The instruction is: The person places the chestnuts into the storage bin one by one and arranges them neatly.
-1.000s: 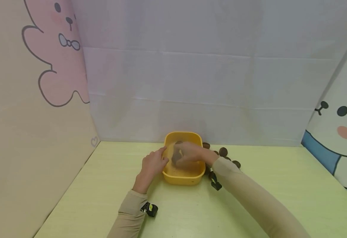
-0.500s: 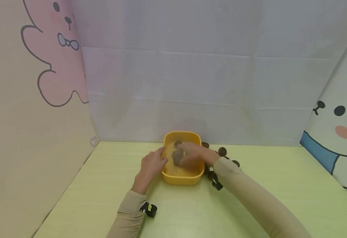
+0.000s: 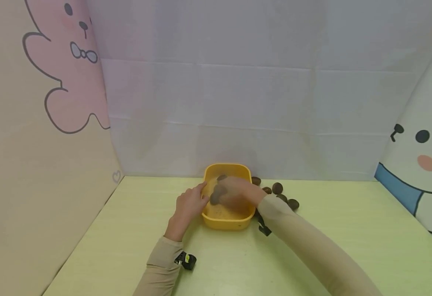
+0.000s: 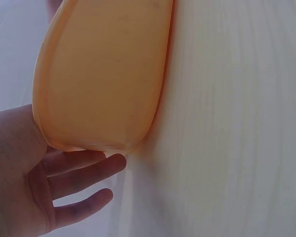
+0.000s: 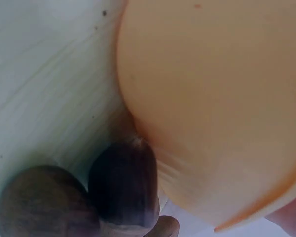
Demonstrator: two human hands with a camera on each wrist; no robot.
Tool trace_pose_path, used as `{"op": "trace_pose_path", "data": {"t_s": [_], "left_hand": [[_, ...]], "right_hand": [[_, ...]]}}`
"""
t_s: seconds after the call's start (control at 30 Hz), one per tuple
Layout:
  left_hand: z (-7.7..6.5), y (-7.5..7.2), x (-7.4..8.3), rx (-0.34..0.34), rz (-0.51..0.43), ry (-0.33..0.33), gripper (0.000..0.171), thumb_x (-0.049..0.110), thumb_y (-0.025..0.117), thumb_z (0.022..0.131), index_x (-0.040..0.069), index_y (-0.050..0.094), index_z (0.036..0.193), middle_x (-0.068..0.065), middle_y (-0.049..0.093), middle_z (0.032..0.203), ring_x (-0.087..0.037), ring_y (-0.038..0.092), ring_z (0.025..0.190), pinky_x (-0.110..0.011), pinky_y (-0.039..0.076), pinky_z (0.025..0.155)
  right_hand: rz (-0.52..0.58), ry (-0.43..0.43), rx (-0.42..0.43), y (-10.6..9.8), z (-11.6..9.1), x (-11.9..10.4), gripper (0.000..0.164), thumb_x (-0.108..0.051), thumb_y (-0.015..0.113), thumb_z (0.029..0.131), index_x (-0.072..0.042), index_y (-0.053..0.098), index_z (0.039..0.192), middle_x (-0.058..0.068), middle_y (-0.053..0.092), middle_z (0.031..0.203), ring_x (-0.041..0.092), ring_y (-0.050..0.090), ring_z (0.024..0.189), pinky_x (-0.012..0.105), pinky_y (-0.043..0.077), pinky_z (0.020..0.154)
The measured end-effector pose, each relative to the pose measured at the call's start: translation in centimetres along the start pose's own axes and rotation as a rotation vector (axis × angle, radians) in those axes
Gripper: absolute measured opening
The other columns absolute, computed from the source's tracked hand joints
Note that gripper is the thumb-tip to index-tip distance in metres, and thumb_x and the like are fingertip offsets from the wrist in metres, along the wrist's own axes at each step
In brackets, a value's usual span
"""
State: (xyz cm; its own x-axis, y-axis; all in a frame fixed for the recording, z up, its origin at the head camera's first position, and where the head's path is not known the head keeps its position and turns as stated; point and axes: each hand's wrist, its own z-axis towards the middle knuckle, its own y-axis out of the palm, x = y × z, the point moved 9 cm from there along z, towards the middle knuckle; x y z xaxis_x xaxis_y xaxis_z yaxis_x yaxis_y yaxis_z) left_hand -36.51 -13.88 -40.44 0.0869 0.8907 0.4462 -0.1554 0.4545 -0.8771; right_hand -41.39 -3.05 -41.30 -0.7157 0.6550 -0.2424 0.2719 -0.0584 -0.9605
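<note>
A yellow plastic basin [image 3: 227,224] stands at the back of the table. My left hand [image 3: 190,205] holds its left rim, the thumb at the edge; in the left wrist view the other fingers [image 4: 89,178] lie along the outside of the wall. Inside the basin, my right hand [image 3: 234,193] reaches over from the right, blurred by motion. Dark brown chestnuts [image 3: 214,198] lie at its fingertips; the blur hides whether any is gripped. One more chestnut [image 3: 221,177] shows farther back in the basin.
Several chestnuts [image 3: 277,188] lie on the table right of the basin; in the right wrist view one chestnut [image 5: 123,185] is close against the basin's outer wall. A white sheet [image 3: 216,102] hangs directly behind, and printed panels [image 3: 71,164] stand at both sides.
My right hand has shifted slightly left inside the basin, and the chestnuts at its fingers have moved left too. The left hand and the basin stay in place.
</note>
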Motion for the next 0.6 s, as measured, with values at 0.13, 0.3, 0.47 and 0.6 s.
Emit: {"op": "trace_pose_path", "data": {"t_s": [0.13, 0.3, 0.47, 0.6], "left_hand": [[-0.1, 0.0, 0.1, 0.002, -0.002, 0.004, 0.053, 0.021, 0.056, 0.090, 0.017, 0.056, 0.143, -0.001, 0.042, 0.057, -0.015, 0.031, 0.049, -0.030, 0.027, 0.046], [-0.1, 0.1, 0.1, 0.007, 0.003, 0.004, 0.054, 0.022, 0.057, 0.090, 0.017, 0.056, 0.143, -0.002, 0.045, 0.057, -0.016, 0.032, 0.049, -0.030, 0.027, 0.045], [-0.1, 0.1, 0.1, 0.005, 0.000, 0.004, 0.054, 0.022, 0.057, 0.090, 0.017, 0.056, 0.143, -0.003, 0.046, 0.057, -0.016, 0.033, 0.049, -0.030, 0.028, 0.045], [0.0, 0.1, 0.0, 0.007, 0.001, 0.002, 0.054, 0.022, 0.058, 0.089, 0.017, 0.056, 0.143, -0.005, 0.049, 0.060, -0.017, 0.036, 0.050, -0.031, 0.029, 0.046]], "right_hand": [[-0.011, -0.023, -0.007, -0.1, 0.0, 0.0, 0.020, -0.042, 0.062, 0.094, -0.038, 0.073, 0.110, -0.019, 0.067, 0.109, 0.015, 0.058, 0.108, 0.041, 0.044, 0.101], [0.054, -0.023, 0.034, -1.4, -1.0, 0.2, 0.021, -0.032, 0.065, 0.094, -0.029, 0.074, 0.113, -0.006, 0.067, 0.115, 0.017, 0.062, 0.103, 0.039, 0.049, 0.095], [0.061, -0.019, 0.124, -3.1, -2.8, 0.7, 0.026, -0.023, 0.064, 0.095, -0.014, 0.070, 0.118, 0.000, 0.071, 0.114, 0.020, 0.065, 0.099, 0.038, 0.052, 0.089], [0.044, -0.029, 0.185, -4.1, -4.0, 1.3, 0.026, -0.025, 0.066, 0.094, -0.007, 0.070, 0.113, 0.004, 0.071, 0.105, 0.025, 0.066, 0.096, 0.038, 0.052, 0.086]]}}
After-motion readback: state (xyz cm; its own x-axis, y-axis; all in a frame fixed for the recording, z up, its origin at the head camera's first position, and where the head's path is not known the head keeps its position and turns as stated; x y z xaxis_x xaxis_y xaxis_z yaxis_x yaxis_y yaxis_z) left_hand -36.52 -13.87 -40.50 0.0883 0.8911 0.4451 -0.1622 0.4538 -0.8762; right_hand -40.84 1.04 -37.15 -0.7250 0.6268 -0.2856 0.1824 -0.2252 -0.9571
